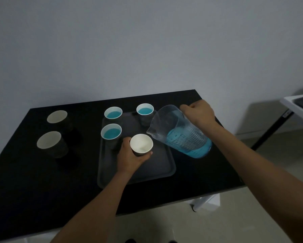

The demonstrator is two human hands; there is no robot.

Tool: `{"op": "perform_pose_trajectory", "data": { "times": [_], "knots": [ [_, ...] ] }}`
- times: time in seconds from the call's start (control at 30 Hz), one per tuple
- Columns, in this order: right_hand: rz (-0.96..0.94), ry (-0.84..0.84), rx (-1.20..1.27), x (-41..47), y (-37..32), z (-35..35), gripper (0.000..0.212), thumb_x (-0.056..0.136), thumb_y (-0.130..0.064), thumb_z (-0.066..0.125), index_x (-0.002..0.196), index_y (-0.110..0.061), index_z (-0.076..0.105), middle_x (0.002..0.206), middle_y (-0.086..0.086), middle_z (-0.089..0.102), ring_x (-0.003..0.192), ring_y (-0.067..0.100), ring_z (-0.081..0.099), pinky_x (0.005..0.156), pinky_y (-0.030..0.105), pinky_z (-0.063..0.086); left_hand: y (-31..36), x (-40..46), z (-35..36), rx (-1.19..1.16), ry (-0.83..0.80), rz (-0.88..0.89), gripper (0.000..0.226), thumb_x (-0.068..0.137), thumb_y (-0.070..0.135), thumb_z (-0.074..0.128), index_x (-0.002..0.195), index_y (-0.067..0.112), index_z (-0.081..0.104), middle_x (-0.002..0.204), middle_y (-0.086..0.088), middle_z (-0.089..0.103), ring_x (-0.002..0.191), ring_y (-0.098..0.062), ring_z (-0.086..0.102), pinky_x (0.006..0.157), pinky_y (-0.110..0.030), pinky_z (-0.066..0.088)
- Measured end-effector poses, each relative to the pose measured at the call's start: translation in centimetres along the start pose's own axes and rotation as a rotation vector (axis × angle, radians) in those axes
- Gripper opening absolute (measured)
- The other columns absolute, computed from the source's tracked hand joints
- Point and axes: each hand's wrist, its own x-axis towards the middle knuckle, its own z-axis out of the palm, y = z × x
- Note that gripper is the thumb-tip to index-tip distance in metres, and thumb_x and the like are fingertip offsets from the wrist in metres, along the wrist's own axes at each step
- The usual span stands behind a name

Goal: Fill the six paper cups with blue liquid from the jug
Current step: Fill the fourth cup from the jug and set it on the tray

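Left hand [129, 157] grips an empty cup [141, 143] on the tray [157, 171]; right hand [199, 112] tilts the jug [180, 132].

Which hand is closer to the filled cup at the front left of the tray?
Left. The left hand holds the empty cup right beside that filled cup; the right hand grips the jug across the tray.

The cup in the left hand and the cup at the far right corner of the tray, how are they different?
The held cup is empty, showing a white inside; the far right cup holds blue liquid. The left hand grips the held cup, while the far right cup stands untouched. The held cup sits nearer the jug spout. Both are dark-walled paper cups over the tray.
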Motion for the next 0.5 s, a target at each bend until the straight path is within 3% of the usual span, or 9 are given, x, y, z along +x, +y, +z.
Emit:
{"op": "perform_pose_trajectory", "data": {
  "times": [0.5],
  "knots": [
    [-0.071, -0.012, -0.387, 0.3, -2.9, 1.6, 0.039, 0.089, -0.037, 0.054, 0.057, -0.014, 0.054, 0.054, 0.0, 0.051, 0.046, 0.013, 0.045, 0.05, 0.024, 0.035, -0.6, 0.9, -0.2, -0.02, -0.023, -0.01, 0.078, 0.049, 0.05, 0.089, 0.106, 0.023, 0.044, 0.11, 0.004, 0.06, 0.095, -0.019, 0.06, 0.077, -0.036, 0.053]
  ]
}}
